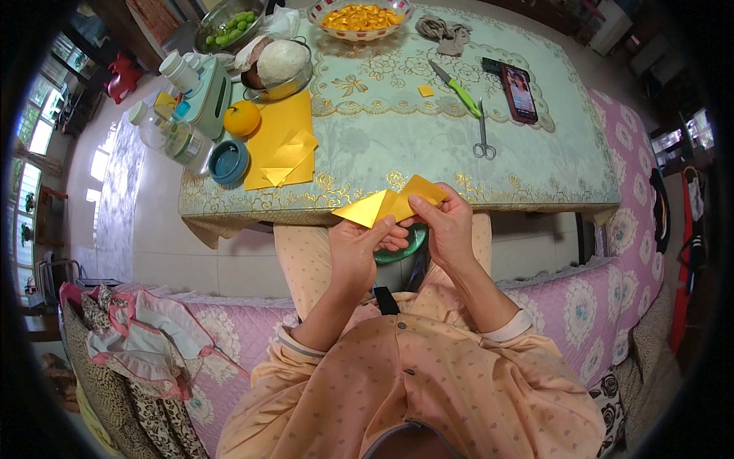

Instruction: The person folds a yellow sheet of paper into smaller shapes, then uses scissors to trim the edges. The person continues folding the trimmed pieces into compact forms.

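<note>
Between my two hands, at the table's front edge, is a partly folded piece of gold paper (364,210). My left hand (360,252) pinches its lower middle, the thumb lying on top. The right part of the paper is gripped by my right hand (442,221), thumb above and fingers beneath. A pointed flap sticks out to the left, and the right part ends in a blunt, rounded-looking tip. Ahead and to the left lie gold paper sheets (275,126), with folded gold pieces (292,154) on top of them. Below my hands, a green shiny object (404,249) shows between my knees.
On the covered table (373,143) lie scissors (483,137), a green-handled knife (459,92), a phone (519,94) and a small gold square (425,90). A bowl of folded gold pieces (362,18) stands at the back. Left are an orange fruit (241,118), a blue bowl (227,162) and bottles (186,143).
</note>
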The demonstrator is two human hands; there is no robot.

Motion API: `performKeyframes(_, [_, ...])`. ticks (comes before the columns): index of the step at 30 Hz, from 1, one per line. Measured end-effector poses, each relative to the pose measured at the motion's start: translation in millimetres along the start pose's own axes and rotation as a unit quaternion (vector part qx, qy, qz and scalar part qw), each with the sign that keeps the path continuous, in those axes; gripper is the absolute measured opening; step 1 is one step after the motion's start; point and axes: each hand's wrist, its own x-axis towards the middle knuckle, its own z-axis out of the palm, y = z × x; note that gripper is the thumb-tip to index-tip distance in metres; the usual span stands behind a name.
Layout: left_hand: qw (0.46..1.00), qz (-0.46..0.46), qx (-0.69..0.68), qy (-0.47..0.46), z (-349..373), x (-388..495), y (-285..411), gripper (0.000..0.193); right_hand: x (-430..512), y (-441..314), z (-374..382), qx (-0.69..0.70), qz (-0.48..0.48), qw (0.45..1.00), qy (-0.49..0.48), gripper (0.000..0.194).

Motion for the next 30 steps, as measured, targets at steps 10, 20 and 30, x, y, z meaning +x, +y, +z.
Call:
performKeyframes(10, [0.999, -0.006, -0.032, 0.000, 1.6, -1.0, -1.8, 0.015, -2.9, 1.2, 1.4, 0.019, -0.003, 1.000, 0.018, 0.012])
performKeyframes(20, [0.999, -0.033, 0.014, -0.021, 5.2, 4.1, 4.7, 0.014, -6.1, 0.6, 1.6, 0.006, -0.032, 0.999, 0.022, 0.012])
performKeyframes(30, [0.999, 0.019, 0.033, -0.014, -1.2, 7.7, -5.0, 0.012, -4.3, 0.4, -2.5, -0.022, 0.027, 0.999, -0.030, 0.034])
